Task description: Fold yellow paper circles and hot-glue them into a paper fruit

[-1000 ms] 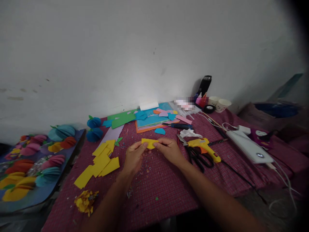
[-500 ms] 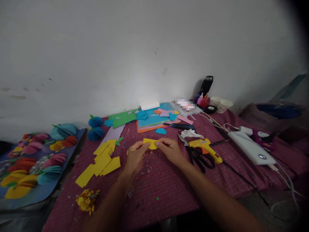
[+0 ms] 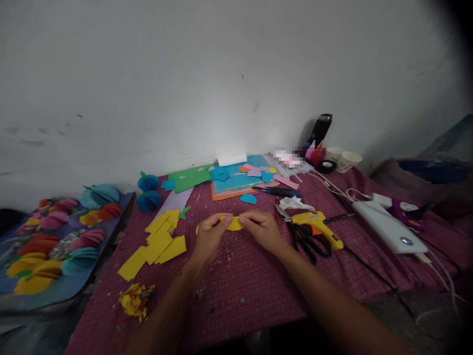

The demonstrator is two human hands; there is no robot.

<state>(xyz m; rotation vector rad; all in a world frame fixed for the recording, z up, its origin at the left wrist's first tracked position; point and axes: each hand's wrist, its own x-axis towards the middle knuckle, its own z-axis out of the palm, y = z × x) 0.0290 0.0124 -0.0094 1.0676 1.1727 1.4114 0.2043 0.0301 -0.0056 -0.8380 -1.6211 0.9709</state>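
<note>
One head camera looks from above the near side of the table [image 3: 254, 288], quite close to it, facing forward and down, with the wall [image 3: 221, 79] behind the table included

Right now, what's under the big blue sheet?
An orange sheet pokes out from under the blue sheet, with thin paper edges between. The rest is covered, so I can't tell what else is there.
</note>
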